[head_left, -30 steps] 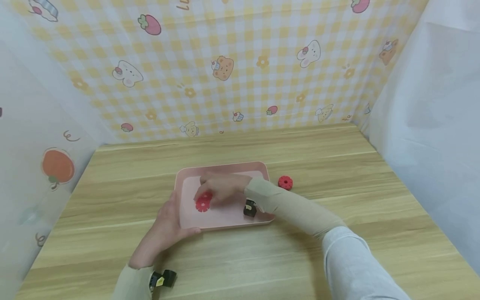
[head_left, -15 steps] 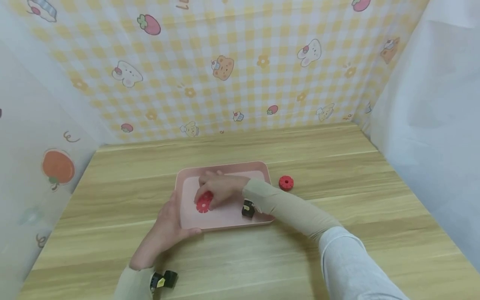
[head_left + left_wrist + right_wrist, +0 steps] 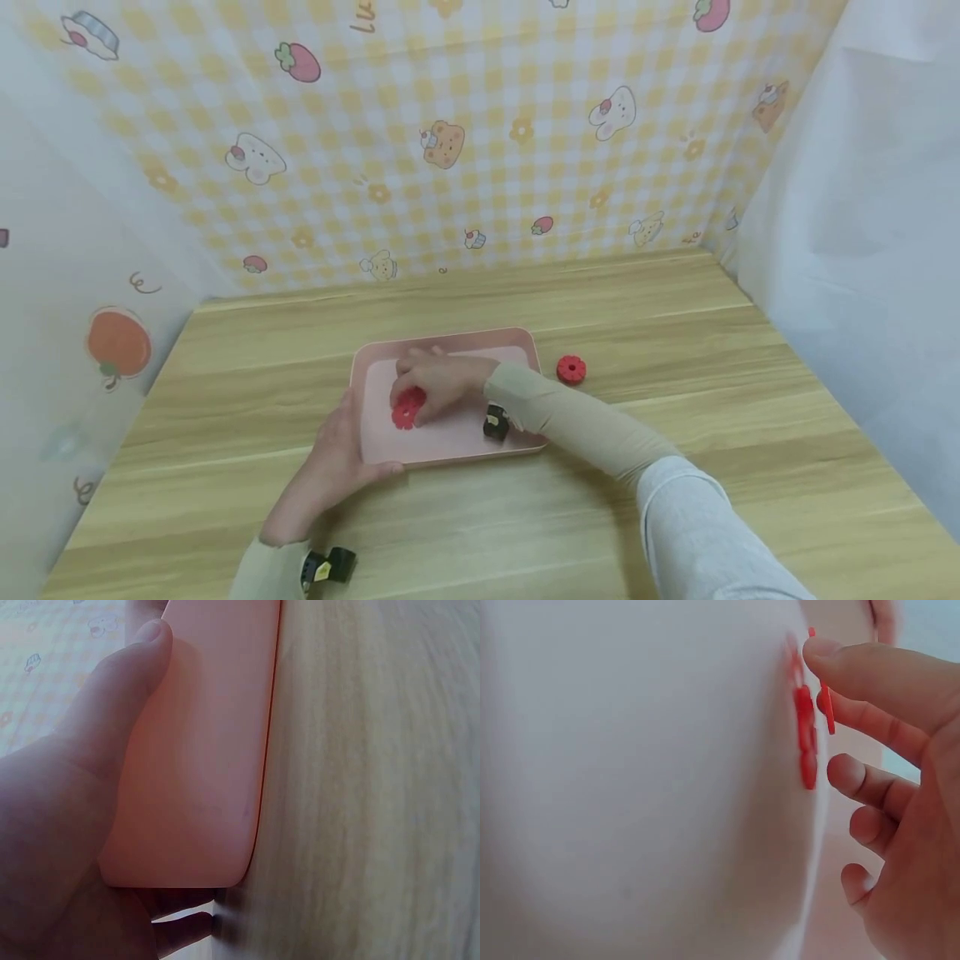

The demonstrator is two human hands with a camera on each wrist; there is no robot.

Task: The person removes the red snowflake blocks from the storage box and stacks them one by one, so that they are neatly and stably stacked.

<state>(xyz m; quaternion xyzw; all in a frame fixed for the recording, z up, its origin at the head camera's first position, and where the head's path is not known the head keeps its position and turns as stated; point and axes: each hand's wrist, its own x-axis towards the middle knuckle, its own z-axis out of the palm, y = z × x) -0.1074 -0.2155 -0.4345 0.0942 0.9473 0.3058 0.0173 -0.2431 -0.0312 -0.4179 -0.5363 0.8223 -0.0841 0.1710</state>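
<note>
Roughly halfway, I'd judge: right hand grip pinches one red gear piece over the pink tray, left hand grip clamps the tray's near-left corner, and a second red gear waits on the counter, well right of both grips.

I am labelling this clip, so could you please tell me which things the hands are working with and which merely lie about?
In hand:
- pink tray, left hand grips its corner
- red flower piece, at right hand fingertips

Lying about:
- red ring on the table, apart from tray
</note>
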